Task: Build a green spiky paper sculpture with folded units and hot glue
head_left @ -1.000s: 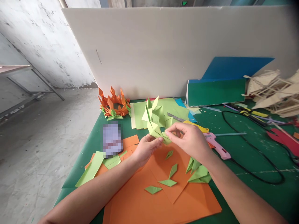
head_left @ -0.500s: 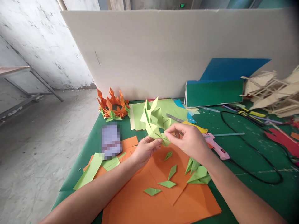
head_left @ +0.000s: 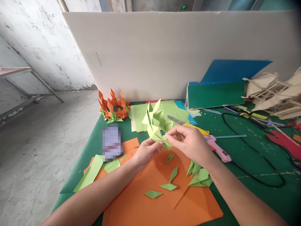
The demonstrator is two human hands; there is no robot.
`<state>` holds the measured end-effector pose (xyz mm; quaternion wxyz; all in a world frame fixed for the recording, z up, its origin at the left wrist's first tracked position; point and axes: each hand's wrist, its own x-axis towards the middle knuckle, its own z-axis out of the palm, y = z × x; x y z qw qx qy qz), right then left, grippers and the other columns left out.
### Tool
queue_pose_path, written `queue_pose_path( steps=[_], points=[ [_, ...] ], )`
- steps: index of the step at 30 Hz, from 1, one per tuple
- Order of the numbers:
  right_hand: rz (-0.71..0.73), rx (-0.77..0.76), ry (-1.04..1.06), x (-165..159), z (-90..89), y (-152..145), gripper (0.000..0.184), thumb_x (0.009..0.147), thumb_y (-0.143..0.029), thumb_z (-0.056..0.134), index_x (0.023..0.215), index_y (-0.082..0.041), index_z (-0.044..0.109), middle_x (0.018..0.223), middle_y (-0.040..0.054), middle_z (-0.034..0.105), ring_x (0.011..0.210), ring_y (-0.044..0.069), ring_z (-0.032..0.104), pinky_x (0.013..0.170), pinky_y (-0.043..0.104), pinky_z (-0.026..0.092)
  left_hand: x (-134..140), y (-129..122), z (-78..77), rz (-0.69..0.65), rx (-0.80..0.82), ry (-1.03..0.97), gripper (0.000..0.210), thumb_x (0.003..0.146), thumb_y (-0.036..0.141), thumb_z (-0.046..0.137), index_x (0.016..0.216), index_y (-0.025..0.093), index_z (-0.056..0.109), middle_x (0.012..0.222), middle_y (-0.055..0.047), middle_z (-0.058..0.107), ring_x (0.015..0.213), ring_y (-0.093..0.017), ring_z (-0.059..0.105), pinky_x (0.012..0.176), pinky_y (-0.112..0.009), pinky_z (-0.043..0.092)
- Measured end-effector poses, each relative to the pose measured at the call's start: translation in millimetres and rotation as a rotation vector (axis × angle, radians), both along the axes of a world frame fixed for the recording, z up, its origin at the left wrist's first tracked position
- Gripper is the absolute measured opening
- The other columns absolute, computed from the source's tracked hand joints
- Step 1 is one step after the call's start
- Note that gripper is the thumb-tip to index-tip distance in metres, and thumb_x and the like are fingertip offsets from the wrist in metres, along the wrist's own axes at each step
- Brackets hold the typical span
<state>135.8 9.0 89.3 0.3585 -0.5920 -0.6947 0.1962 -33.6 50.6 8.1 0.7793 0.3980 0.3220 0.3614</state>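
Observation:
Both hands are closed on a light-green folded paper crown (head_left: pixel 155 131), raised above the orange sheets (head_left: pixel 131 205). My left hand (head_left: pixel 147 153) pinches its lower near edge between thumb and fingers. At the right of that edge, the thumb and forefinger of my right hand (head_left: pixel 188 138) pinch a small folded tip of it; whether that tip is a separate piece I cannot tell. Below the hands, several small green paper diamonds (head_left: pixel 168 186) lie loose on the orange paper. Larger folded green pieces (head_left: pixel 199 177) are heaped beside my right forearm.
An orange paper crown (head_left: pixel 114 106) stands at the back left, behind a phone (head_left: pixel 111 142) with a blurred screen. To the right lie a pink glue gun (head_left: pixel 219 150), its black cord (head_left: pixel 258 179) and a yellow-handled knife (head_left: pixel 197 128). A pale board (head_left: pixel 152 53) rises behind.
Almost nothing differs. The green crown and both hands keep the same grip, and the whole view has shifted very slightly.

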Motion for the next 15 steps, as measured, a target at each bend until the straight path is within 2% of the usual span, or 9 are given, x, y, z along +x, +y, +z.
queue_pose_path(
  steps=[15],
  points=[
    [0.029,-0.036,0.014,1.0,-2.1,0.3,0.014,0.084,-0.031,0.059,0.075,-0.022,0.066,0.060,-0.0028,0.054,0.055,0.012,0.045,0.052,0.026,0.036,-1.0,0.8,-2.0,-0.016,0.021,0.048,0.024,0.075,0.035,0.076,0.076,0.015,0.064,0.070,0.002,0.056,0.068,-0.009,0.049,0.072,-0.026,0.039]
  ],
)
